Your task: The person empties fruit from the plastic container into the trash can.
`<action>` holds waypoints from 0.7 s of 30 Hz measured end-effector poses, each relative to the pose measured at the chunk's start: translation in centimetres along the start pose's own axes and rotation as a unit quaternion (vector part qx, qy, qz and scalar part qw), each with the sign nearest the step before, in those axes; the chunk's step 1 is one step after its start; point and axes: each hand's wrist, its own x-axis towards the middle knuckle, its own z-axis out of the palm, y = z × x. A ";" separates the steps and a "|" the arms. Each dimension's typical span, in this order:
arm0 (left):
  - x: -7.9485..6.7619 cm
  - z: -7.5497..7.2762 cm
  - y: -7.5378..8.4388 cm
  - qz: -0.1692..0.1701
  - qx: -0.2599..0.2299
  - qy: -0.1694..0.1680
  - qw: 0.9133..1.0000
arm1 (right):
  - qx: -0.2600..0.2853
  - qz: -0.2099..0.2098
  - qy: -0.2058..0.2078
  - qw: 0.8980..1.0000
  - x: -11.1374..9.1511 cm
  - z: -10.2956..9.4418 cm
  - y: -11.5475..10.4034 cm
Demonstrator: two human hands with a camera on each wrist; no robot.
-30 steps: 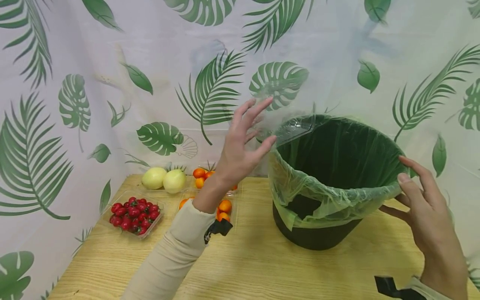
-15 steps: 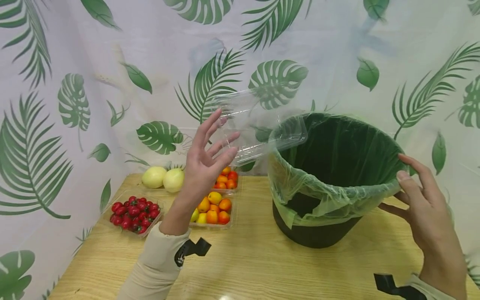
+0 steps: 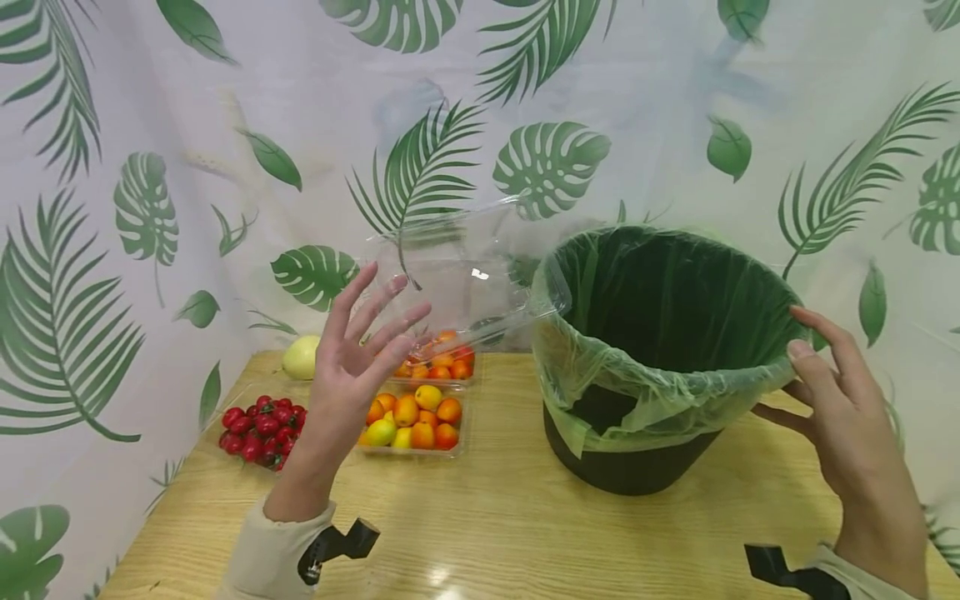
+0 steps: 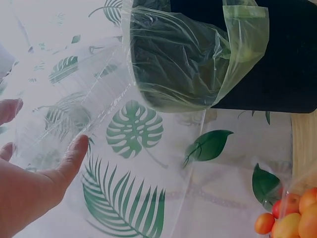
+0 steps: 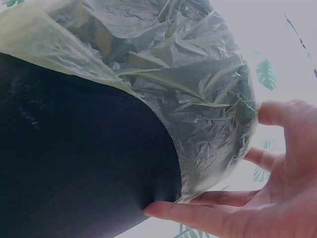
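Observation:
My left hand [image 3: 348,358] holds a clear, empty plastic fruit box [image 3: 465,283] by its left end, thumb at the lower edge and fingers spread behind. The box's right end overlaps the left rim of a black trash bin [image 3: 630,467] in the head view; whether they touch I cannot tell. A thin green bag [image 3: 622,367] lines the bin and folds over its rim. On the bin's right side, my right hand [image 3: 855,417] grips the rim. The right wrist view has its fingers [image 5: 188,213] against the bin's outer wall and bag.
Left on the wooden table [image 3: 487,517] are a box of red cherry tomatoes [image 3: 262,429], a box of small orange and yellow fruits [image 3: 412,417], another behind it [image 3: 450,362], and a pale green round fruit [image 3: 300,358]. A leaf-printed curtain [image 3: 645,75] stands behind.
My left hand has moved left and down, drawing the clear box away from over the bin's opening. My right hand stays at the rim, and the bin has hardly moved.

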 end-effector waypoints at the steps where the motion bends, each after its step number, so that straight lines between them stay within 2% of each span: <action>1: -0.3 -0.1 0.2 -0.003 0.005 0.001 1.000 | 0.001 0.000 0.000 1.000 0.0 0.0 0.1; 5: -1.4 -0.6 1.0 -0.026 0.017 0.006 1.000 | -0.003 -0.002 0.001 1.000 0.1 -0.1 0.2; 9: -2.5 -1.2 1.1 -0.053 0.017 0.010 0.998 | -0.015 -0.005 0.003 1.000 0.0 -0.2 0.2; 19: -5.1 -3.0 -0.2 -0.117 -0.012 -0.004 0.993 | -0.005 -0.005 0.002 1.000 0.0 0.0 0.1; 21: -5.8 -3.4 -0.6 -0.126 -0.003 -0.003 0.992 | -0.002 -0.007 0.003 1.000 0.0 0.1 0.0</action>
